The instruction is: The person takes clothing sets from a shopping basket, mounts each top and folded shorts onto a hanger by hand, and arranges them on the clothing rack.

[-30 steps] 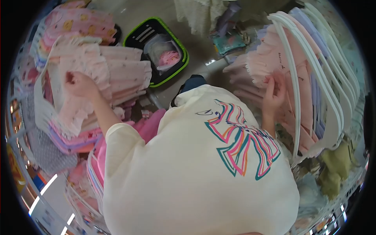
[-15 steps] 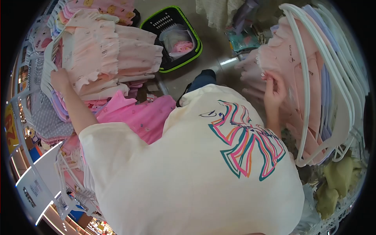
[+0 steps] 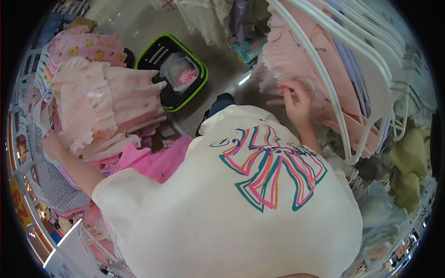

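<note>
At the far left, my left hand [image 3: 53,144] is closed round the edge of a white hanger [image 3: 43,116], beside a pale pink ruffled dress [image 3: 95,95]. Part of its fingers is hidden. My right hand [image 3: 299,99] has curled fingers with the tips together, at the lace-trimmed edge of a pink garment [image 3: 303,58] on the right. What lies between those fingertips is too small to tell. Large white hangers [image 3: 320,69] stand just to the right of that hand.
A black basket with a green rim [image 3: 202,85] stands on the floor [image 3: 134,23], holding a clear bag with something pink. Bright pink cloth [image 3: 157,162] lies below the dress. Green garments [image 3: 408,162] hang at the right, cream lace clothing [image 3: 201,18] at the top.
My left hand went from above the pale pink dress out to the hanger at its left edge and closed there. My right hand stays curled by the pink garment. The view has shifted.
</note>
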`<state>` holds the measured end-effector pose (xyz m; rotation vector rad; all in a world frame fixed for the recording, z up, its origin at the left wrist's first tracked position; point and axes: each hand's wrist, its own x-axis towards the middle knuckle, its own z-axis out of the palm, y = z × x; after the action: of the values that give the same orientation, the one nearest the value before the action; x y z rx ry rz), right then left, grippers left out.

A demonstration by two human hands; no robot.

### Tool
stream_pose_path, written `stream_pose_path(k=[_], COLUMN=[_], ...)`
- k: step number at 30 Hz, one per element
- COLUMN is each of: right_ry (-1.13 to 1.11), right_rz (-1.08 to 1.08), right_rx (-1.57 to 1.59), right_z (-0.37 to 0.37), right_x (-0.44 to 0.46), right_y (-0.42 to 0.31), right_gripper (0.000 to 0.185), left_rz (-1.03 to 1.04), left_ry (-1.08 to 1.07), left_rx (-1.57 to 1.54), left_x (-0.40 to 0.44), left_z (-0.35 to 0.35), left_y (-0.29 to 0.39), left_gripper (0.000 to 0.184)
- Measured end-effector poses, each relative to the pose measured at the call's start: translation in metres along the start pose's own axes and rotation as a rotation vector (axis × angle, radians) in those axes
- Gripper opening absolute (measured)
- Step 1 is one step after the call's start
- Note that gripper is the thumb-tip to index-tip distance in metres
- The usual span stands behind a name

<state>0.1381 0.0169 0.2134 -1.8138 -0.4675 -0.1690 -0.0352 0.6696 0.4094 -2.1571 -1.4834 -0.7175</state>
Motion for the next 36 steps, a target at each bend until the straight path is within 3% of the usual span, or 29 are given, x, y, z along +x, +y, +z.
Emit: stream_pose_path(k=[2,5,9,13,16,18,22,24,28,36], right_ry=[0.008,0.016,0.016,-0.002,0.224,0.334,0.769,0.717,0.528,0.479], right_rz=[-0.027,-0.014,-0.005,-0.213,-0.391,-0.389,-0.378,-0.221,-0.030,0.040], right_rx=[-0.026,-0.025,-0.030,-0.218,-0.326,-0.447,-1.029,-0.929,-0.910,-0.882], right_z=[-0.002,0.000,0.001,-0.022,-0.048,-0.076,-0.097,-0.101,-0.102,-0.086], right_x=[-0.002,-0.004,-0.013,-0.017,-0.024,-0.030,-0.007,-0.001,-0.005,0.007], right_y=[0.001,-0.006,-0.014,-0.061,-0.093,-0.115,-0.144,-0.143,-0.136,-0.143], right_gripper=[0.018,0.017,0.018,0.020,0.021,0.026,0.041,0.040,0.045,0.031], left_rz=[-0.037,0.084,0.314,0.493,0.586,0.675,0.851,0.913,1.082,1.307], left_ry=[-0.026,0.046,-0.144,-0.351,-0.501,-0.594,-0.782,-0.860,-0.975,-0.963], left_rx=[0.041,0.011,-0.252,-0.446,-0.646,-0.776,-0.977,-1.095,-1.033,-1.001], left_x=[-0.001,-0.020,-0.069,-0.090,-0.100,-0.103,-0.103,-0.105,-0.103,-0.093], left_z=[-0.021,-0.023,-0.052,-0.065,-0.072,-0.075,-0.066,-0.062,-0.071,-0.095], left_y=[0.013,0.033,0.093,0.132,0.160,0.178,0.216,0.235,0.262,0.299], left_gripper=[0.043,0.040,0.033,0.026,0.020,0.016,0.011,0.011,0.012,0.017])
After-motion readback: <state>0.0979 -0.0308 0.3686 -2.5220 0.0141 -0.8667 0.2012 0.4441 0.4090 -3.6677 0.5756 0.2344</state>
